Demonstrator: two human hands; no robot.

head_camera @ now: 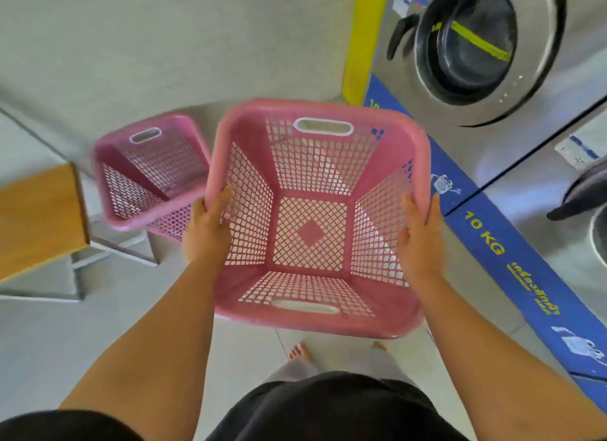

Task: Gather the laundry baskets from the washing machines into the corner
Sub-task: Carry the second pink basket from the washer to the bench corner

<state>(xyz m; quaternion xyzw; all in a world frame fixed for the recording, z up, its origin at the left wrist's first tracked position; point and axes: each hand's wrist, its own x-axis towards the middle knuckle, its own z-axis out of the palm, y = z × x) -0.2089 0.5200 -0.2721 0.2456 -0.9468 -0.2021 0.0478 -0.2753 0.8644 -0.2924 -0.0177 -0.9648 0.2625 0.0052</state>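
I hold an empty pink lattice laundry basket (310,233) off the floor in front of me, its open top facing me. My left hand (207,227) grips its left rim and my right hand (418,240) grips its right rim. A second pink laundry basket (151,171) stands on the floor in the corner to the left, against the grey wall, tilted slightly. It is empty too, and it sits just beyond and left of the held basket.
Steel front-loading washing machines (486,46) line the right side on a blue base strip (512,260) marked 10 KG. A yellow post (364,39) stands by the corner. A wooden bench (39,217) with a metal frame is at the left. My bare feet (300,352) are below.
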